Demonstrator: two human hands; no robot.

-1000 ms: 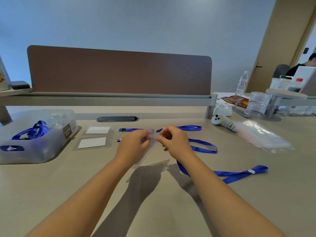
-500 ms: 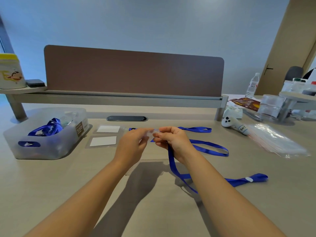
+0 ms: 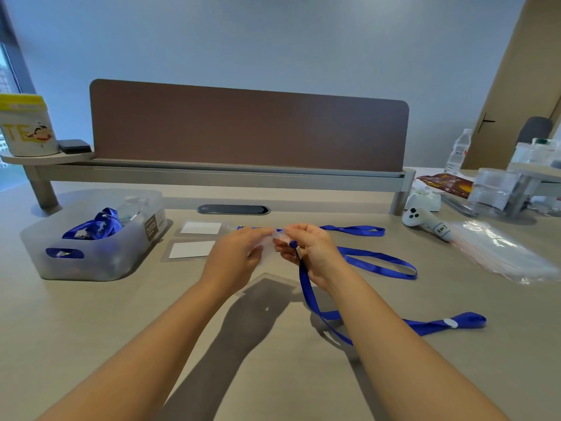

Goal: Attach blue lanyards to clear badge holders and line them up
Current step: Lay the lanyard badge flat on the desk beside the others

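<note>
Three clear plastic badge holders: one pinched between the left hand (image 3: pixel 239 256) and right hand (image 3: pixel 309 253), which makes two hands, and two flat ones with white cards just left of the left hand — far one (image 3: pixel 201 228), near one (image 3: pixel 190 250). Blue ribbon lanyards outside the bin number three: one held (image 3: pixel 315 302), two lying beyond and right of the right hand (image 3: pixel 352 230) (image 3: pixel 382 264). One translucent plastic bin (image 3: pixel 100 259) of tangled lanyards — uncountable — sits far left.

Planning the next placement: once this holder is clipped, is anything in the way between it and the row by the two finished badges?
Nothing visible blocks it. The clear badge holder sits in both hands' grip, just right of the two finished badges. The bare desk in front of the row is open; only lanyard straps lie to the right.
</note>
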